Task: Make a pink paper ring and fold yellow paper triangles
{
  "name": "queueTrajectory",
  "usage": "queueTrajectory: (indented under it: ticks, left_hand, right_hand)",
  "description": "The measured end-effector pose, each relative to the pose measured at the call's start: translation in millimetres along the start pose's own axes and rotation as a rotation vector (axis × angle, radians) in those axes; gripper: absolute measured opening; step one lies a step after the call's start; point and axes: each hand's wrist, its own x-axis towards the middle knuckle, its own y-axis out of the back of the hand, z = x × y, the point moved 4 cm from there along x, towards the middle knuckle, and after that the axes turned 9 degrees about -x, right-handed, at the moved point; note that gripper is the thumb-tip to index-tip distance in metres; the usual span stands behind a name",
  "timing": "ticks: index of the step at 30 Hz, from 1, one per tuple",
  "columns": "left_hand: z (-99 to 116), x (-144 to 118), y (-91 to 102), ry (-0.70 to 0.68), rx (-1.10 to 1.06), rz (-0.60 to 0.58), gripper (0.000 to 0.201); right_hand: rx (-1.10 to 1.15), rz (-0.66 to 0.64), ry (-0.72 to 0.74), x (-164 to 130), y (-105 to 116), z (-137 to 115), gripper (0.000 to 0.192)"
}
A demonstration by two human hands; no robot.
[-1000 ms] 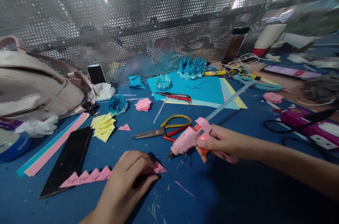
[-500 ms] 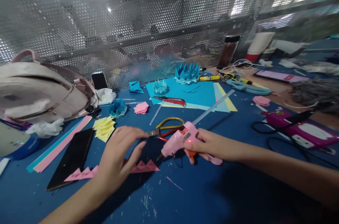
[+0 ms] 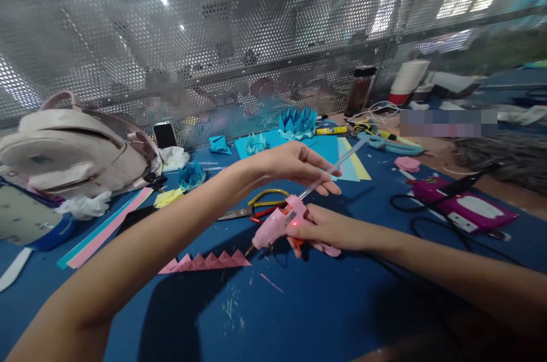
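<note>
My right hand (image 3: pixel 318 230) grips a pink hot glue gun (image 3: pixel 277 224), its nozzle pointing down-left at the blue table (image 3: pixel 325 305). A clear glue stick (image 3: pixel 342 161) juts out of the gun's back. My left hand (image 3: pixel 290 165) reaches across above the gun, fingers apart, fingertips at the glue stick; whether it touches is unclear. A folded pink paper zigzag strip (image 3: pixel 205 262) lies flat just left of the nozzle. Yellow-handled scissors (image 3: pixel 256 207) lie behind the gun, partly hidden by my left arm.
A pink bag (image 3: pixel 77 148) and a phone (image 3: pixel 164 135) stand at the back left. Blue paper crowns (image 3: pixel 297 121), coloured sheets (image 3: pixel 348 163) and paper strips (image 3: pixel 105 228) lie about. A magenta power strip (image 3: pixel 464 208) with black cables sits right. A perforated metal screen (image 3: pixel 256 48) closes the back.
My left hand let go of the pink zigzag strip, rose and swung right across the gun to the glue stick. The right hand with the gun shifted slightly left.
</note>
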Motion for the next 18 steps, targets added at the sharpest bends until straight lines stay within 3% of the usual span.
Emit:
queueTrajectory:
  ticks: [3,11,18]
  left_hand:
    - [-4,-3,5.2,0.000,-0.109,-0.006,0.013]
    - [-24,-5,18.9,0.007,-0.264,0.112,0.006]
    - [-20,-11,9.6,0.024,-0.322,0.077,0.007]
  right_hand:
    - [-0.009,0.018,0.020,1,0,0,0.054]
    - [-0.049,0.014,0.059,-1,-3,-8,0.048]
    - [-0.003,0.002,0.045,0,-3,-5,0.048]
